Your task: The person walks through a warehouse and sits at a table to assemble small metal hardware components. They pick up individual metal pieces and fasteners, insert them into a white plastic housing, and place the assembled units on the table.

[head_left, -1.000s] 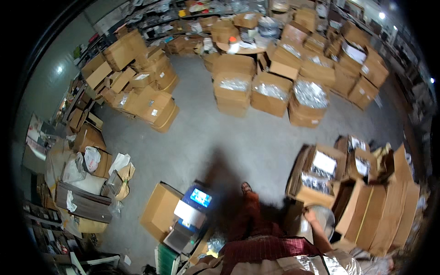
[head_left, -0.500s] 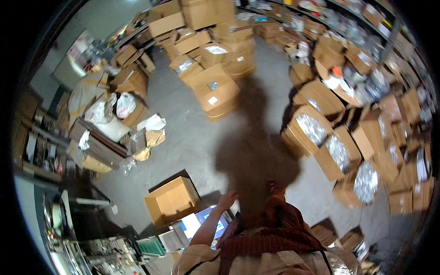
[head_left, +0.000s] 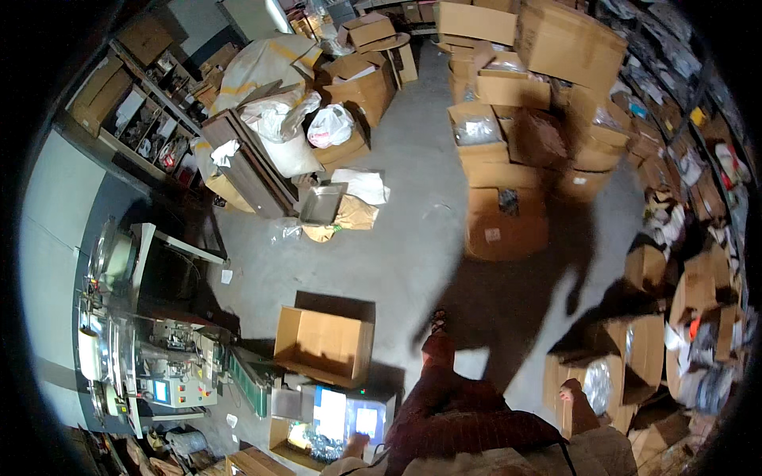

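Observation:
My left hand [head_left: 359,441] is low by my side, next to an open carton [head_left: 279,439] with a lit blue-and-white panel [head_left: 329,410] and shiny clear packets in it. Its fingers are too small and blurred to read. On the other side hangs my right hand [head_left: 568,390], fingers curled in, with no object showing in it. In the picture it overlaps the edge of an open cardboard box [head_left: 559,369] that holds a clear plastic bag [head_left: 597,387]; whether they touch, I cannot tell. One foot [head_left: 439,321] is forward on the grey floor.
An open cardboard box [head_left: 324,343] stands front left, beside a machine with a control panel [head_left: 164,391] and a green conveyor [head_left: 248,384]. Stacked cartons [head_left: 506,222] rise ahead. A metal tray [head_left: 323,205] and white sacks [head_left: 292,151] lie farther left. Shelves and more boxes line the right.
My view has turned left, so the carton stacks sit farther right and the machine shows more fully. My left hand has swung back; my right hand has come into view. A foot has stepped forward.

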Available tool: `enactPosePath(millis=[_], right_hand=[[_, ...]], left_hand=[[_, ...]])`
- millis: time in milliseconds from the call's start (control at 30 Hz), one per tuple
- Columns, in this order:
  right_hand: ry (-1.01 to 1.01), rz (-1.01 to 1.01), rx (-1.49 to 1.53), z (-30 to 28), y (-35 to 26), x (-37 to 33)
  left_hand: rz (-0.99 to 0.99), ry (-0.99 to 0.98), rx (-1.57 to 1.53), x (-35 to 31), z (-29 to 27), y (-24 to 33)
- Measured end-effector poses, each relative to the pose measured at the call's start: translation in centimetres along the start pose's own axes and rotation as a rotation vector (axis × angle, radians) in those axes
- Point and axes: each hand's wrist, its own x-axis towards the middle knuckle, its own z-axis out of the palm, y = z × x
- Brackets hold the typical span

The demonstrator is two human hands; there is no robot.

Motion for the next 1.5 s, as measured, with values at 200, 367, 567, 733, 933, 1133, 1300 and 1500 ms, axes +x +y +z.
enactPosePath(millis=[200, 367, 567, 733, 933, 1133, 1300, 1500], right_hand=[[0.1, -0.615, -0.532, -20.9, -17.2, 8.3], [0.844, -0.653, -0.453, -46.2, -40.5, -7.2], [1.193, -0.643, -0.618, -71.3, -59.9, -40.6], [1.736, -0.798, -0.722, -82.3, -65.1, -55.5], [2.02, -0.708, -0.797, -98.6, -55.7, -59.4], [1.421, -0.451, -0.734, -111.7, -39.9, -45.0], [0.706, -0.342, -0.8, -114.7, -19.0, -16.8], [0.571, -0.277, -0.159, -112.6, 1.3, 2.3]], left_hand=[[-0.107, -0.016, -0.375, 11.0, -15.3, -4.2], [-0.069, 0.396, -0.123, 28.5, -43.6, -14.9], [0.194, 1.196, 0.732, 41.5, -75.9, -17.9], [0.447, 1.072, 0.823, 43.6, -93.6, -6.2], [0.467, 0.739, 0.403, 44.4, -100.3, 18.4], [0.592, 0.369, -0.179, 40.8, -101.0, 44.1], [0.73, 0.125, -0.474, 36.5, -102.5, 62.0], [0.92, -0.006, -0.756, 39.6, -113.4, 85.4]])
